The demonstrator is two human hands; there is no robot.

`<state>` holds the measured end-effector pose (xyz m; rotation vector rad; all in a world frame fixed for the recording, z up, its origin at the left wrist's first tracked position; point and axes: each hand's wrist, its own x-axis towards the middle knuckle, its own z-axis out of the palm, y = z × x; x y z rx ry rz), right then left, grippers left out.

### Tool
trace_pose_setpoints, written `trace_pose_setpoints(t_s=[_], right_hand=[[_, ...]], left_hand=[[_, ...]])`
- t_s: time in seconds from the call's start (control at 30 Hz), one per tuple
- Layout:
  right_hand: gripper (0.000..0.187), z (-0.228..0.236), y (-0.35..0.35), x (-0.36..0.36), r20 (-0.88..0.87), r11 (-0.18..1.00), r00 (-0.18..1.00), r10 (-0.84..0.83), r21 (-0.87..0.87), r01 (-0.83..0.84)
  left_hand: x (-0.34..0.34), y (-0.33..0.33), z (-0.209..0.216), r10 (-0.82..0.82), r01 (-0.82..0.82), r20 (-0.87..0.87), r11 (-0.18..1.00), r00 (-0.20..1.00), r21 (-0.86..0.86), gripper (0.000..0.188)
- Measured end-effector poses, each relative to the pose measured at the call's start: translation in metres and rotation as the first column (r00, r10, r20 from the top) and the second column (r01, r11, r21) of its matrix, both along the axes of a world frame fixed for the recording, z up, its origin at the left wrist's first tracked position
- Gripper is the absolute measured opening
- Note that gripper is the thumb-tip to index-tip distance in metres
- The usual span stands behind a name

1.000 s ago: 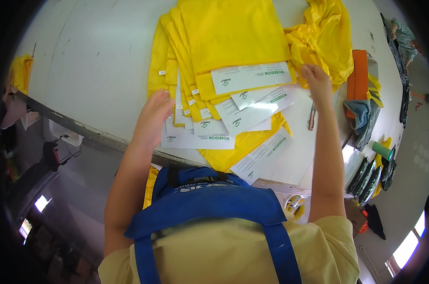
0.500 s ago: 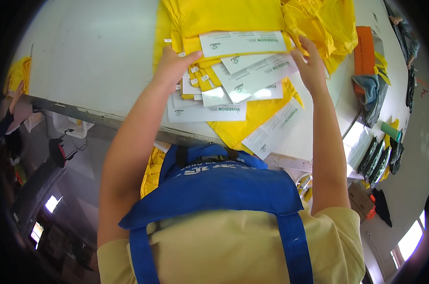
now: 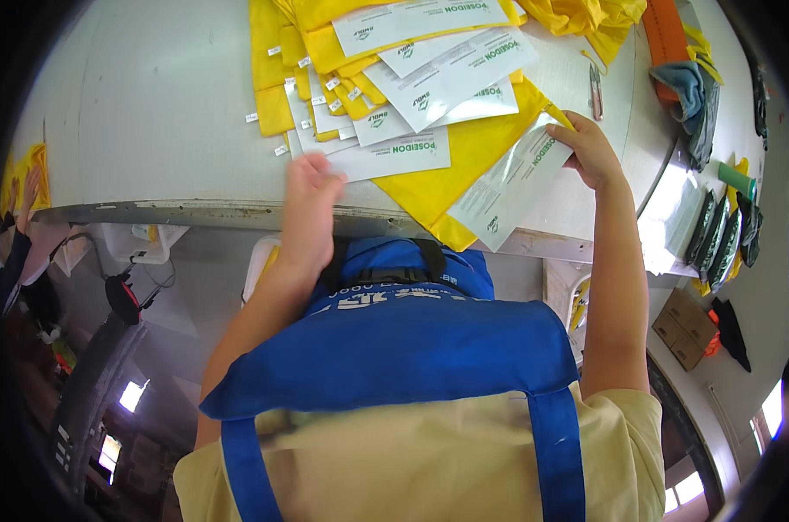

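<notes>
Near the table's front edge lies a folded yellow fabric piece with a white printed card slanting across it. My right hand pinches the upper right end of that card, thumb on top; whether the yellow corner is in the grip too, I cannot tell. My left hand is over the table's front edge, left of the yellow piece, its fingers smeared by motion. Beyond both hands is an overlapping pile of yellow folded pieces, with several white cards and small white tags along their edges.
Small snips lie right of the pile. An orange piece, a grey-blue cloth, a green roll and dark packets stand farther right. At far left, another person's hand touches yellow fabric. Cardboard boxes sit below.
Both hands have come back from the pile toward me. My right hand has moved down to the slanted card and taken its end. The pile now sits higher in view, uncovering the snips.
</notes>
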<state>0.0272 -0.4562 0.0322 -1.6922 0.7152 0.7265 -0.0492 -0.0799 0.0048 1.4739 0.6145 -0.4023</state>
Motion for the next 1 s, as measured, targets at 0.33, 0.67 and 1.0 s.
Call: trace_pose_setpoints(t_s=[0.33,0.67,1.0], right_hand=[[0.035,-0.01,-0.019,0.004,0.007,0.973,0.985,-0.17,0.159,0.167],[0.034,0.009,0.004,-0.011,0.018,0.965,0.978,-0.209,0.164,0.203],[0.033,0.149,-0.007,-0.088,0.296,0.968,0.922,-0.251,0.1,0.232]], left_hand=[[-0.025,-0.03,-0.001,-0.482,0.065,-0.425,0.716,0.767,-0.695,0.021],[-0.022,-0.028,0.031,-0.471,-0.033,-0.322,0.525,0.821,-0.851,0.033],[-0.01,-0.04,0.095,-0.811,0.63,0.17,0.282,0.559,-0.724,0.045]])
